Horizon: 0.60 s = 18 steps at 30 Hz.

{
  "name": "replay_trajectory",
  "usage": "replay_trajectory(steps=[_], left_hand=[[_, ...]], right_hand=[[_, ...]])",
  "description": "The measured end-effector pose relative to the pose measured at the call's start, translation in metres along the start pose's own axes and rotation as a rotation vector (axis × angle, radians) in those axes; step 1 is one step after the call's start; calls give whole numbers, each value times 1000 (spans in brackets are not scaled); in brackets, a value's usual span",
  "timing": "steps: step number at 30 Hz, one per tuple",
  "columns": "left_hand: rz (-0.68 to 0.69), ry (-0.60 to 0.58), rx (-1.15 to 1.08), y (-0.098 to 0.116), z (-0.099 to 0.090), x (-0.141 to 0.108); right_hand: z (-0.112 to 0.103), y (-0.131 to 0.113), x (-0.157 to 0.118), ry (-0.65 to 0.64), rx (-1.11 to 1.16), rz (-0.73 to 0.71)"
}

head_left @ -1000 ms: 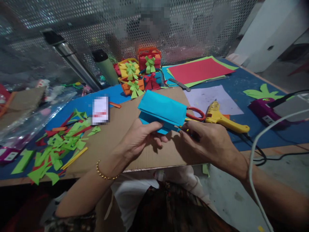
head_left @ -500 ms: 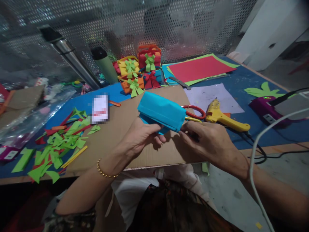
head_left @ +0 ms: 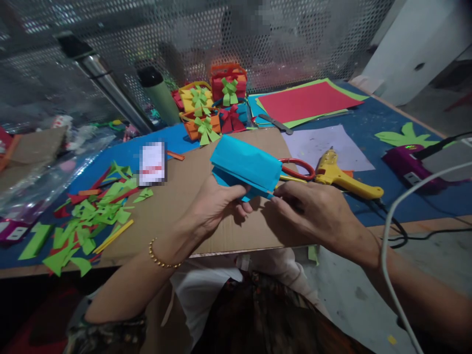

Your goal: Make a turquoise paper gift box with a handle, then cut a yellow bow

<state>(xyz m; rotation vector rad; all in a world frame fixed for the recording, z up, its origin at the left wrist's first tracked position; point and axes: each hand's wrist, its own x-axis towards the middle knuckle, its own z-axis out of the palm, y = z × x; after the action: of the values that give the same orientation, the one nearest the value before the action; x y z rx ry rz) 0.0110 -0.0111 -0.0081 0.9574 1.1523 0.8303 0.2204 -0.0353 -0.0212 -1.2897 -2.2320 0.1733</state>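
Note:
A folded blue paper piece (head_left: 245, 162) is held tilted above a brown cardboard sheet (head_left: 162, 211). My left hand (head_left: 217, 204) grips its lower left side, thumb on top and fingers curled beneath. My right hand (head_left: 313, 209) pinches the lower right corner of the same paper between thumb and forefinger. Just behind the right hand lie scissors with red handles (head_left: 300, 168), partly covered, and a yellow glue gun (head_left: 344, 179). Small paper bags with bows, one of them orange (head_left: 195, 129), stand at the back.
Green and red paper scraps (head_left: 84, 216) are heaped at the left. Red and green sheets (head_left: 306, 102) lie at the back right near a knife (head_left: 276, 124). A green bottle (head_left: 158, 96) stands behind. A white cable (head_left: 391, 231) crosses the right side.
The right end of the blue paper has shifted slightly left and its lower corner flap shows more. Both hands keep their hold. The view has moved a little.

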Motion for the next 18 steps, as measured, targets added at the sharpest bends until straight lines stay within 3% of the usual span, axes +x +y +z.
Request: replay_trajectory(steps=[10,18], left_hand=[[139,29,-34,4,6,-6],[221,23,-60,4,11,-7]], right_hand=[[-1,-15,33,-222,824,283],[5,-14,41,-191,940,456]])
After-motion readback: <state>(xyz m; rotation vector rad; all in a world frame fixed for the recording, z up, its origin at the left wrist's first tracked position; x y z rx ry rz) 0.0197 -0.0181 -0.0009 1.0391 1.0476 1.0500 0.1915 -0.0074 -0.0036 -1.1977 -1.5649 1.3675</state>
